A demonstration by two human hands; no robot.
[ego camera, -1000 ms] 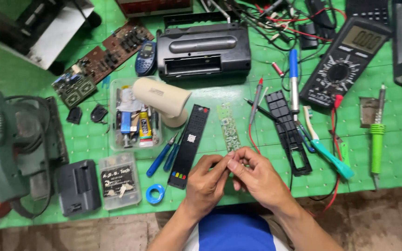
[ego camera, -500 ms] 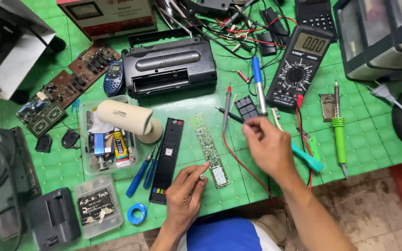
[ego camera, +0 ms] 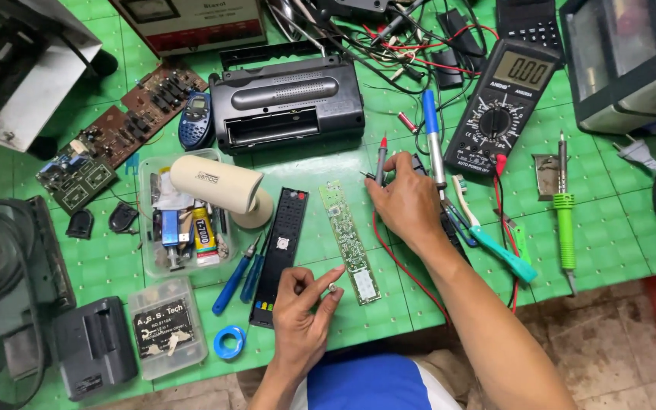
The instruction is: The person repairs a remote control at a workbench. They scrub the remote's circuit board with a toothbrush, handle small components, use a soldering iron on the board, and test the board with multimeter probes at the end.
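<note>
Reaching with your right hand (ego camera: 408, 205), you are closing its grip on the red test probe (ego camera: 380, 161) beside the multimeter (ego camera: 499, 114); your left hand (ego camera: 301, 311) is pinching a small round part near the bare circuit strip (ego camera: 349, 241) lying on the green desk (ego camera: 305, 163). Next comes touching probe to strip.

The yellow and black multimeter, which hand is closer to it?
Right. The right hand lies just left of the multimeter, by the probes. The left hand is far below, near the table's front edge.
</note>
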